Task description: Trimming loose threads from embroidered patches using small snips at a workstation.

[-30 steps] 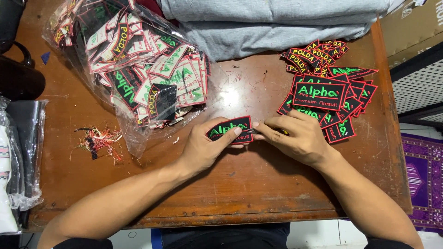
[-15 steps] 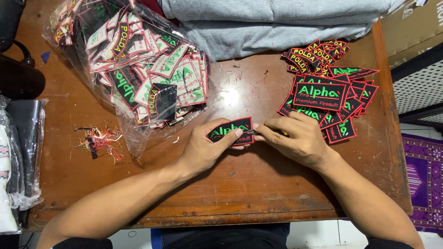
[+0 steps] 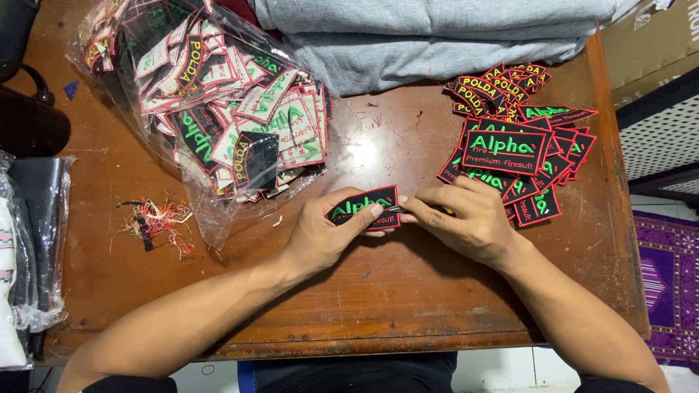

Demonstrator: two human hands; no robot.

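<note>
My left hand (image 3: 318,239) pinches a black embroidered patch (image 3: 355,210) with green lettering and a red border, holding it flat on the wooden table (image 3: 378,298). My right hand (image 3: 467,222) is closed around a small metal-tipped tool (image 3: 398,209), partly hidden in the fingers. The tool's tip touches the patch's right edge. A pile of similar finished patches (image 3: 510,145) lies just behind my right hand.
A clear plastic bag (image 3: 218,109) full of patches sits at the back left. Folded grey fabric (image 3: 437,36) lies along the far edge. Thread scraps (image 3: 153,222) lie at the left. Plastic-wrapped goods (image 3: 22,240) hang off the left edge, and a purple rug (image 3: 666,291) is on the floor at the right.
</note>
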